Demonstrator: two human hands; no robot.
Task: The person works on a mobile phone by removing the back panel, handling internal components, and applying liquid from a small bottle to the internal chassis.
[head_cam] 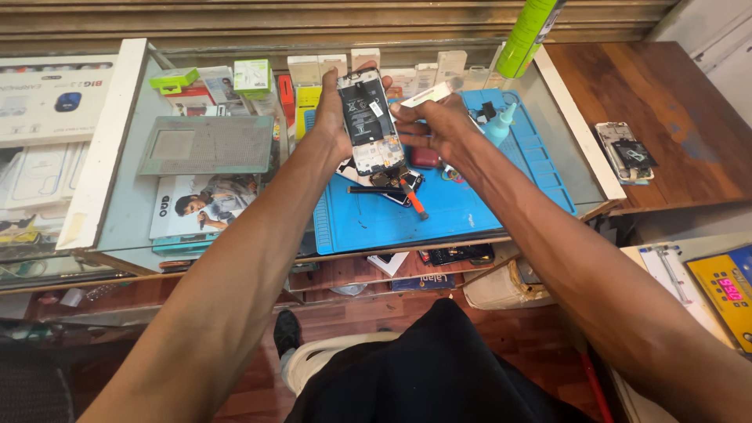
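Observation:
My left hand [333, 110] holds an opened phone [370, 121] upright above the blue work mat [462, 207], its back removed so the black battery and circuit parts show. My right hand [431, 125] is beside the phone's right edge and pinches a small flat white plastic card [425, 95] between its fingers. Below the phone, on the mat, lie a screwdriver with an orange handle [413, 200], dark phone parts [392, 182] and a dark red case-like piece [425, 158].
A grey perforated plate [205, 145] and printed leaflets lie on the glass counter at left. Small boxes line the back. A teal dropper bottle [500, 125], a green can [529, 31], another opened phone [624, 150] on the wooden surface, and a yellow scale [724, 290] are to the right.

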